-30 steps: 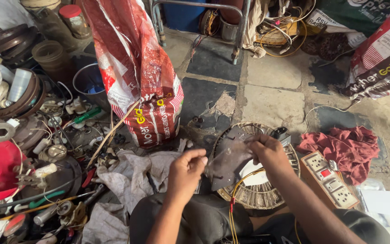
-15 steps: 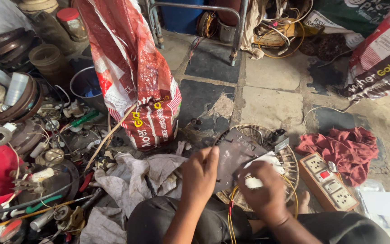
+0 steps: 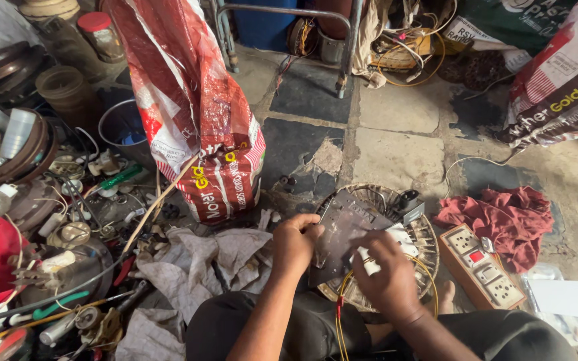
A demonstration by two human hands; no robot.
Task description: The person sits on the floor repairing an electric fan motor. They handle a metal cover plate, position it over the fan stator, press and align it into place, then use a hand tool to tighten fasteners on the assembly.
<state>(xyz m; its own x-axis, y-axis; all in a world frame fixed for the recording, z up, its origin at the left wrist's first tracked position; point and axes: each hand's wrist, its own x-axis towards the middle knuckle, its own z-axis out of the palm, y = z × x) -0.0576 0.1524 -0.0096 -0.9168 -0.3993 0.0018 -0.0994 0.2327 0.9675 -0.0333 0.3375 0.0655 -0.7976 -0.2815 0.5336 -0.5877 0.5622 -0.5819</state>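
Cluttered floor (image 3: 403,140); both hands (image 3: 296,244) grip plate (image 3: 342,230) edges.

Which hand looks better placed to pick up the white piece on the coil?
Probably the right hand: its fingers already rest on the white piece, while the left hand grips the dark plate's edge.
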